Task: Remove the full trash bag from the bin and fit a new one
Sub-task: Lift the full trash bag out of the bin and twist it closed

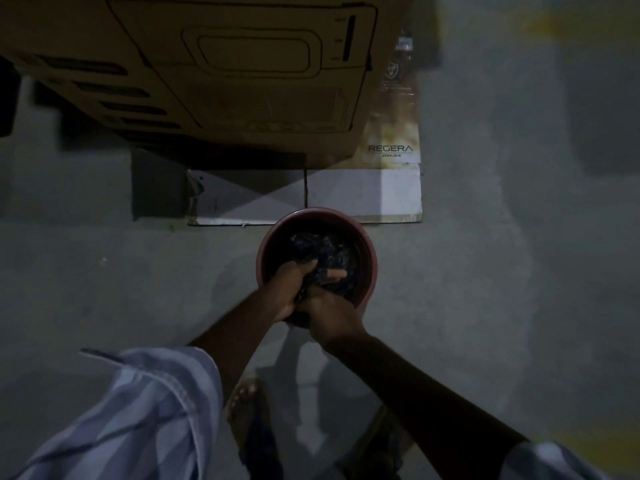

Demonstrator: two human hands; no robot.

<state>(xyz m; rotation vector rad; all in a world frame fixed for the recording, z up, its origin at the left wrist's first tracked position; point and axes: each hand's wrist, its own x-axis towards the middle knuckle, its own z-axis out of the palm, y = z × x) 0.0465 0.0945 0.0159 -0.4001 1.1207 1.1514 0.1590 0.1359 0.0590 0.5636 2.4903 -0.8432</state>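
A round pink bin [370, 251] stands on the grey floor just ahead of my feet. Inside it lies a crumpled black trash bag [320, 249]. My left hand [291, 289] and my right hand [329, 308] are both over the near side of the bin, side by side, fingers curled round the gathered neck of the bag. The scene is dim, and the lower part of the bag is hidden inside the bin.
A large cardboard box [214, 71] stands against the wall behind the bin. A flattened white-and-brown carton [363, 195] lies on the floor under it, touching the bin's far side. My sandalled feet [246, 403] are below the hands. Bare concrete floor stretches left and right.
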